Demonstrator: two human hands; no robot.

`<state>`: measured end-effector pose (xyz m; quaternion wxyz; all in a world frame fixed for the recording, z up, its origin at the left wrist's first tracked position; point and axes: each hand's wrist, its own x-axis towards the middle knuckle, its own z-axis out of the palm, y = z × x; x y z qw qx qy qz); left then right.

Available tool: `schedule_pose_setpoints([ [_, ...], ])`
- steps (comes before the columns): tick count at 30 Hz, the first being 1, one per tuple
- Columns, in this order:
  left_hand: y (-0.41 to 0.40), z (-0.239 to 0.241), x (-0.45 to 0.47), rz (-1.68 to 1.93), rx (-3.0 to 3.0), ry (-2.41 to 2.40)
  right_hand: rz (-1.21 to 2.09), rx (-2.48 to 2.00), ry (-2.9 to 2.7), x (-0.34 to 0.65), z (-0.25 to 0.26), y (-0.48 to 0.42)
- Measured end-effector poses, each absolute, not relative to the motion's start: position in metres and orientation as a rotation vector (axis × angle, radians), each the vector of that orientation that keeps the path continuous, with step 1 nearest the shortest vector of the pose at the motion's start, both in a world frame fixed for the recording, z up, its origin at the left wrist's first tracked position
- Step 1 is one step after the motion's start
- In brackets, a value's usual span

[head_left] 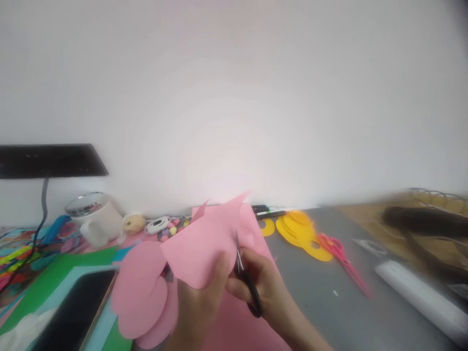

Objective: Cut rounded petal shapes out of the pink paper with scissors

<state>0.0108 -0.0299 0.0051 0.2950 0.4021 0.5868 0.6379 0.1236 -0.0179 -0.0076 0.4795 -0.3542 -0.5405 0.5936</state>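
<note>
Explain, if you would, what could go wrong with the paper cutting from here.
The left hand grips the pink paper with its thumb close to the blades of the black-handled scissors, so a slip might nick it. The paper is held up in the air with pointed tips sticking up, so it could flex and the cut wander. An offcut falling on the similarly coloured pink sheet below might be overlooked.
</note>
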Motion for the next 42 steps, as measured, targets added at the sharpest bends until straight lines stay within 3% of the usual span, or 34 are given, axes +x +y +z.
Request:
schedule_pose_setpoints([
  [42,-0.030,0.011,0.004,1.664,1.116,1.503,1.462,-0.932,-1.344,0.125,-0.006,-0.020],
])
